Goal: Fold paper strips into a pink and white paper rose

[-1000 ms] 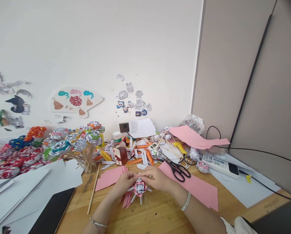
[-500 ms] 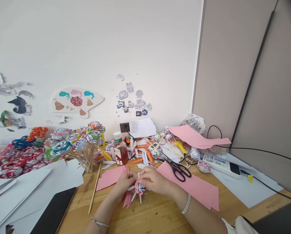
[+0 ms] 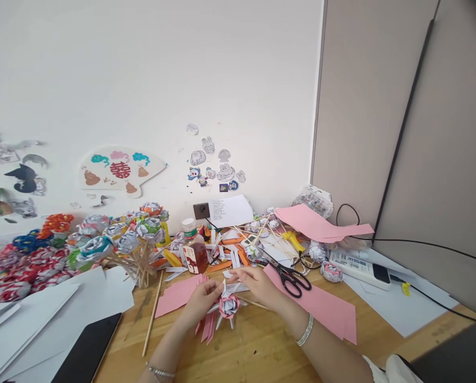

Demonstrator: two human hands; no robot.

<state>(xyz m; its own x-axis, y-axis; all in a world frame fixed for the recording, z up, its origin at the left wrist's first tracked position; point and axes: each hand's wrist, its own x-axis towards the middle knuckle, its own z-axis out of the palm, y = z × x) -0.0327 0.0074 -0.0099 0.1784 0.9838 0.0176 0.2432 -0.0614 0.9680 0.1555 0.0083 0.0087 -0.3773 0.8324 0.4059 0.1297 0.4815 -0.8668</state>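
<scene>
Pink and white on the paper rose (image 3: 228,307), plain pink on the paper sheets (image 3: 325,313), black on the scissor handles (image 3: 289,275).

We see a white wall (image 3: 222,64) upper left, greyish panelling (image 3: 361,106) upper right, a wooden worktop (image 3: 257,335) along the bottom.

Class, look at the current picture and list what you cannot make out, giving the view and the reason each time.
All in the head view:
- Text on the white sheet: too small to read.
- Underside of the pink-and-white paper flower: hidden by its own petals.
- Palm of the left hand: hidden by the back of that hand.
- Near end of the black tablet: cut off by the bottom edge.
</scene>
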